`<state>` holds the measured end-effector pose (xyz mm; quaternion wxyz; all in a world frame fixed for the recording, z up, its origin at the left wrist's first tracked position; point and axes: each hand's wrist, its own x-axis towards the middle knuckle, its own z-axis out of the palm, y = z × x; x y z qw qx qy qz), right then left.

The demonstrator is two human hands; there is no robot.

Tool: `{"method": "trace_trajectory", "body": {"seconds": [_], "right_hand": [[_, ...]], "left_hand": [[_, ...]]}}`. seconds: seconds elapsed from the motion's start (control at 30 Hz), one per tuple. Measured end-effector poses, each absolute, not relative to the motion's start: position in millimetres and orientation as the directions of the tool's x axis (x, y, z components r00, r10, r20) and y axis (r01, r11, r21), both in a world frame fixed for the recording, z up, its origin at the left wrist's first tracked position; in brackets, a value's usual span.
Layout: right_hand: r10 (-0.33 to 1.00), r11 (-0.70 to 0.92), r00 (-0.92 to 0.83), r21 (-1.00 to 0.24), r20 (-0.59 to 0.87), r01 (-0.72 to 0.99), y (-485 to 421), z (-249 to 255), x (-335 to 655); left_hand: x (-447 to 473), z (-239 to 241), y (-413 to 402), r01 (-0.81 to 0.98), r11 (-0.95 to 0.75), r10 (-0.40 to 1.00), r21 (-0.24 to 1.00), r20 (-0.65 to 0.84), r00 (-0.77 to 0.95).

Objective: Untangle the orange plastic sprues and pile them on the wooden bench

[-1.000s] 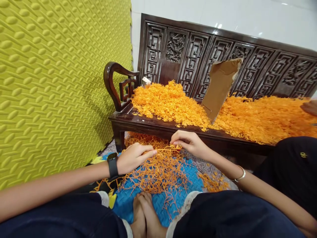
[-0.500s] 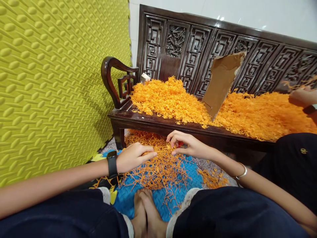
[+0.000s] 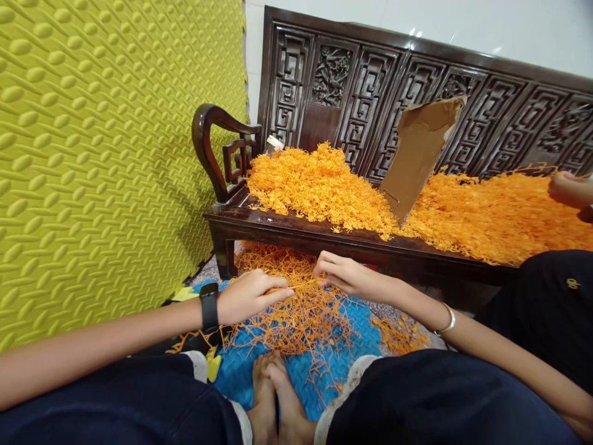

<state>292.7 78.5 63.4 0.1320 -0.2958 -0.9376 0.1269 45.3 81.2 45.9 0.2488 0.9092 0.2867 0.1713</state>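
A tangle of thin orange plastic sprigs (image 3: 296, 309) lies on a blue foam mat (image 3: 356, 337) between my knees. My left hand (image 3: 248, 295), with a black watch on the wrist, rests on the tangle with its fingers curled and pinched on a strand. My right hand (image 3: 345, 276), a bangle on its wrist, reaches into the top of the same tangle with fingertips pinched together on orange strands. What exactly each pinch holds is too fine to make out.
A dark carved wooden bench (image 3: 324, 238) stands just behind the tangle, heaped with small orange pieces (image 3: 324, 185) and a leaning cardboard sheet (image 3: 417, 154). A yellow foam panel (image 3: 106, 154) walls the left. Another person's hand (image 3: 569, 188) and dark-clothed leg (image 3: 551, 303) are at right.
A second ago both hands held one orange sprig stretched between them; now they have dropped into the tangle. The other person's hand at right has shifted over the bench heap.
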Motion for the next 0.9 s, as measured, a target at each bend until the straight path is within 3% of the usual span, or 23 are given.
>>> {"method": "trace_trajectory", "body": {"seconds": [0.17, 0.33, 0.43, 0.67, 0.9], "right_hand": [[0.672, 0.724, -0.718, -0.363, 0.18, 0.587, 77.2, 63.6, 296.9], [0.709, 0.692, -0.657, -0.428, 0.256, 0.581, 78.1, 64.4, 301.8], [0.747, 0.653, -0.588, -0.507, 0.309, 0.563, 77.2, 68.5, 305.3], [0.847, 0.484, -0.452, -0.758, 0.28, 0.438, 74.7, 67.5, 312.6], [0.913, 0.326, -0.351, -0.891, 0.209, 0.317, 87.6, 57.5, 313.7]], "left_hand": [[43.6, 47.3, 83.2, 0.439, -0.677, 0.63, 0.59, 0.158, 0.76], [43.5, 44.5, 84.3, 0.337, -0.521, 0.698, 0.784, 0.165, 0.696], [43.1, 44.5, 83.8, 0.313, -0.45, 0.73, 0.836, 0.143, 0.668], [43.4, 46.3, 81.7, 0.337, -0.5, 0.693, 0.798, 0.136, 0.708], [50.4, 48.7, 74.9, 0.35, -0.534, 0.685, 0.77, 0.15, 0.713]]}}
